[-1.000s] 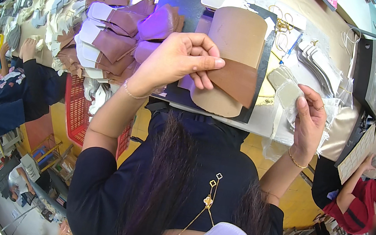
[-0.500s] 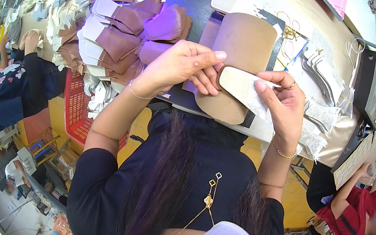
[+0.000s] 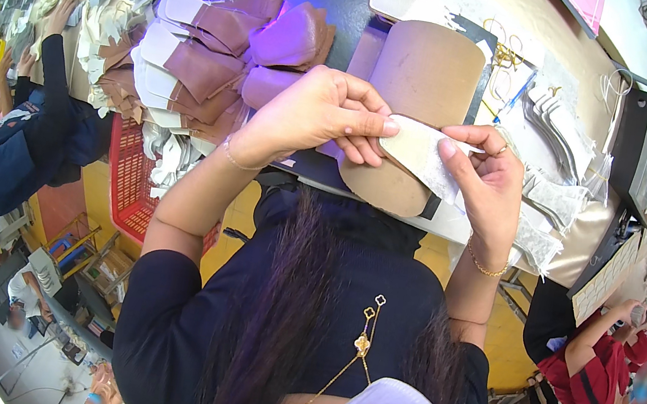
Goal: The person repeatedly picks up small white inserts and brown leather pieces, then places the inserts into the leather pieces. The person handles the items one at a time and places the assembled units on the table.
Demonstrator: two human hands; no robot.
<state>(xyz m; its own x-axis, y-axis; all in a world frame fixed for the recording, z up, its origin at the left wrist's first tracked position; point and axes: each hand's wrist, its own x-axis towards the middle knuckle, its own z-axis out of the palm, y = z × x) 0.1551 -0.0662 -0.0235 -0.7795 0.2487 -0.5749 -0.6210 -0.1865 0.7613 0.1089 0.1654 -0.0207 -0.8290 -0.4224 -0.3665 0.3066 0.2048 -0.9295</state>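
Observation:
A small white-faced leather piece (image 3: 425, 156) with a brown edge is stretched between my two hands. My left hand (image 3: 337, 119) pinches its left end, thumb on top and fingers curled beneath. On its right end, the thumb and forefinger of my right hand (image 3: 486, 174) close. Beneath both hands stands a rounded tan block (image 3: 429, 70) with a curved top. Whether the piece touches the block is hard to make out. Another white piece (image 3: 412, 6) lies just beyond the block.
Fanned stacks of brown leather pieces (image 3: 206, 73) with white ends cover the table to the left. A red plastic basket (image 3: 128, 185) sits below them. Right of the block lie a blue pen (image 3: 519, 93) and grey-white strips (image 3: 556, 130). Co-workers sit at both sides.
My left thumb has come onto the left end of the piece, covering its rounded tip and brown edge. My right hand has barely moved. The co-worker at left has stretched an arm forward.

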